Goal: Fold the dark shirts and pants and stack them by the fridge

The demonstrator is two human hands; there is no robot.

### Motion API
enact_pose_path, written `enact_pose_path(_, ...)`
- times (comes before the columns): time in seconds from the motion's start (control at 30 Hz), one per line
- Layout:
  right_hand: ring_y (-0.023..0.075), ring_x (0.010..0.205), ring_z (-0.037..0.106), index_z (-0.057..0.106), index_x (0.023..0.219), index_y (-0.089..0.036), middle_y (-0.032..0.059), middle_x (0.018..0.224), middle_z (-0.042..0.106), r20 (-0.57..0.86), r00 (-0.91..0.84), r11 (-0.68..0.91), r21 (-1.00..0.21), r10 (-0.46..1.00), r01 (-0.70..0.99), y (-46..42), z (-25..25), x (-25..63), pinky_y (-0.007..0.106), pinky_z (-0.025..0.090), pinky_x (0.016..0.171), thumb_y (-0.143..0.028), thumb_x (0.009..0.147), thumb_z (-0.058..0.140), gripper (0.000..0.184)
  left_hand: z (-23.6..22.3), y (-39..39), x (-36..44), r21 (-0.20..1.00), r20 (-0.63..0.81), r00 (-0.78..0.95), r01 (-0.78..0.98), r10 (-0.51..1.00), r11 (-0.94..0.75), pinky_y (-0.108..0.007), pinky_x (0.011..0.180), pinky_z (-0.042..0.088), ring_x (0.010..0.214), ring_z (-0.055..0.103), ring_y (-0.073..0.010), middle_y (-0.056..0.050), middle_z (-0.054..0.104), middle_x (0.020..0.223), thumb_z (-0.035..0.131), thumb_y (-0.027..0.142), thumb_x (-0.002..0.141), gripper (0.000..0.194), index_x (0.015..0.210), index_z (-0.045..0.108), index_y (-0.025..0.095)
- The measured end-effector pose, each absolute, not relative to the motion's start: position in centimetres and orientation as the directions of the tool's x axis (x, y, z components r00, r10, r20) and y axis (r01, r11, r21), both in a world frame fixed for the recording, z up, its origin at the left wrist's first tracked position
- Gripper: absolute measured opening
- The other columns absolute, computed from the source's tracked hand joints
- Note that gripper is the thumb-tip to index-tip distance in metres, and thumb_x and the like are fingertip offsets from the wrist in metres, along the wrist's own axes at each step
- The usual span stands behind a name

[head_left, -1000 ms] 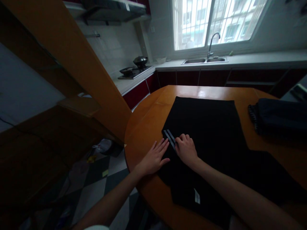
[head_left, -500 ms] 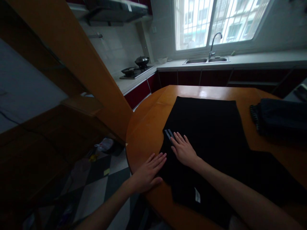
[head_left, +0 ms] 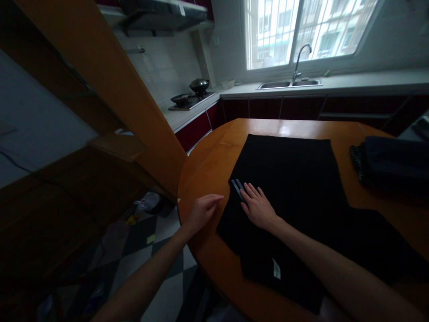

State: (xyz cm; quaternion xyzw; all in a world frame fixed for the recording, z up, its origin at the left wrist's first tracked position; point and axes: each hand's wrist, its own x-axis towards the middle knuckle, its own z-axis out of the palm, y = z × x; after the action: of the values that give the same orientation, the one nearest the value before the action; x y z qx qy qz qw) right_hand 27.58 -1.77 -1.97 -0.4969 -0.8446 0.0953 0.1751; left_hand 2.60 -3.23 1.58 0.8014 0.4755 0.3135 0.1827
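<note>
A black garment [head_left: 295, 179] lies spread flat, with two grey stripes [head_left: 237, 188] near its left edge and a small white label [head_left: 276, 269] at its lower part. My right hand [head_left: 259, 209] rests palm down on the cloth, fingers extended, their tips beside the stripes. Just left of the garment's edge is my left hand [head_left: 205, 211], above the tabletop. Its fingers are pressed together and point right, the tips close to the cloth but apart from it. Nothing shows in them.
The garment lies on a round-ended wooden table [head_left: 201, 165]. Folded dark clothes [head_left: 395, 161] are stacked at the right. Beyond stand a stove [head_left: 192, 102] with pans and a counter with a sink [head_left: 288, 84]. A wooden post [head_left: 144, 112] rises at the left.
My left hand has lifted off the garment's left edge and moved farther up the table, its spread fingers now drawn together. My right hand stays nearly in place.
</note>
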Motion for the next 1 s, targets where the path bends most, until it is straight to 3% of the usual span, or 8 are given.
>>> enact_pose_path(0.17,0.0276,0.150,0.025,0.047,0.148,-0.015,0.0138,0.162,0.030,0.212,-0.444,0.492,-0.339,0.870,0.802,-1.8,-2.0,27.5,0.050,0.021,0.121,-0.034,0.099,0.043,0.053,0.3,-2.0,3.9,0.553,0.244,0.533,0.610,0.810,-0.568,-0.041,0.104,0.051,0.118,0.064,-0.0215,-0.008,0.069,0.125,0.054,0.028,0.098,0.027,0.118,0.071,0.023)
enact_pose_path(0.3,0.0266,0.150,0.026,0.048,0.147,-0.016,0.0131,0.161,0.032,0.231,-0.433,0.490,-0.343,0.871,0.802,-1.8,-2.3,27.4,0.049,0.020,0.121,-0.033,0.098,0.043,0.053,-0.1,-3.0,4.1,0.404,0.140,0.639,0.661,0.757,-0.633,-0.050,0.120,0.032,0.146,0.035,-0.0229,-0.006,0.047,0.153,0.045,0.022,0.100,0.044,0.143,0.053,0.025)
enact_pose_path(0.43,0.0270,0.150,0.026,0.048,0.147,-0.017,0.0128,0.161,0.032,0.240,-0.427,0.488,-0.350,0.872,0.800,-1.8,-2.4,27.4,0.051,0.021,0.121,-0.032,0.097,0.044,0.053,0.4,-4.0,4.2,0.288,0.063,0.640,0.723,0.766,-0.628,-0.052,0.123,0.022,0.153,0.017,-0.0249,-0.005,0.030,0.163,0.048,0.024,0.098,0.052,0.150,0.042,0.026)
enact_pose_path(0.57,0.0273,0.150,0.026,0.048,0.147,-0.016,0.0130,0.161,0.033,0.231,-0.430,0.487,-0.348,0.873,0.801,-1.7,-2.3,27.5,0.051,0.022,0.120,-0.032,0.097,0.043,0.053,0.9,-4.0,4.4,0.290,0.068,0.639,0.722,0.766,-0.628,-0.053,0.124,0.019,0.153,0.016,-0.0277,-0.006,0.028,0.163,0.053,0.029,0.096,0.047,0.143,0.049,0.025)
enact_pose_path(0.7,0.0275,0.150,0.027,0.048,0.147,-0.015,0.0130,0.161,0.034,0.235,-0.432,0.490,-0.338,0.871,0.803,-1.7,-2.1,27.5,0.050,0.022,0.121,-0.033,0.098,0.043,0.053,1.2,-4.0,4.5,0.309,0.089,0.635,0.715,0.768,-0.627,-0.051,0.124,0.021,0.147,0.031,-0.0286,-0.010,0.037,0.157,0.059,0.034,0.093,0.046,0.138,0.053,0.024)
enact_pose_path(0.77,0.0276,0.150,0.027,0.049,0.146,-0.016,0.0125,0.161,0.034,0.232,-0.428,0.485,-0.339,0.873,0.806,-1.7,-2.1,27.5,0.050,0.022,0.121,-0.033,0.097,0.044,0.052,1.3,-4.3,4.4,0.308,0.087,0.653,0.701,0.753,-0.644,-0.051,0.124,0.021,0.145,0.034,-0.0281,-0.010,0.041,0.153,0.059,0.035,0.094,0.049,0.141,0.051,0.025)
enact_pose_path(1.0,0.0294,0.148,0.029,0.049,0.146,-0.016,0.0153,0.159,0.036,0.232,-0.332,0.396,-0.343,0.914,0.852,-1.8,-2.3,27.3,0.052,0.021,0.120,-0.030,0.099,0.039,0.050,1.2,-7.2,2.9,0.262,0.016,0.668,0.715,0.744,-0.648,-0.054,0.124,0.018,0.150,0.025,-0.0256,-0.005,0.040,0.157,0.045,0.035,0.103,0.051,0.153,0.036,0.032)
